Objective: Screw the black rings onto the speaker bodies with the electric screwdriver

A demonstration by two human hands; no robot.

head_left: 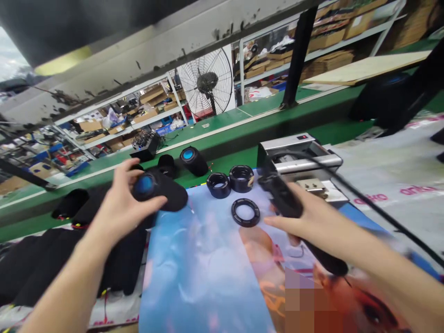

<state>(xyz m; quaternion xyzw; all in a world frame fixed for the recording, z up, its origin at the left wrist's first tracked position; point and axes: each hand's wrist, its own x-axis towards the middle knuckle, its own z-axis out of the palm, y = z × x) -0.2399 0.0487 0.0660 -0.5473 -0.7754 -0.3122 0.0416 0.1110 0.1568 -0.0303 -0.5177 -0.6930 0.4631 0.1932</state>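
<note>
left hand (123, 203) curves around a black, blue-ended cylinder (166, 187), whether gripping i cannot tell; right hand (308, 210) clamps a black elongated tool (282, 196).

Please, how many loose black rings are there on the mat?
3: left tall ring, right tall ring beside it, both near the far edge of the mat; flat ring in front of them.

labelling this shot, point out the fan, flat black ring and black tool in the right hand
Fan (207, 83): head view, on its hub
Flat black ring (245, 224): head view, on its near rim
Black tool (286, 199): head view, on its upper body
</note>
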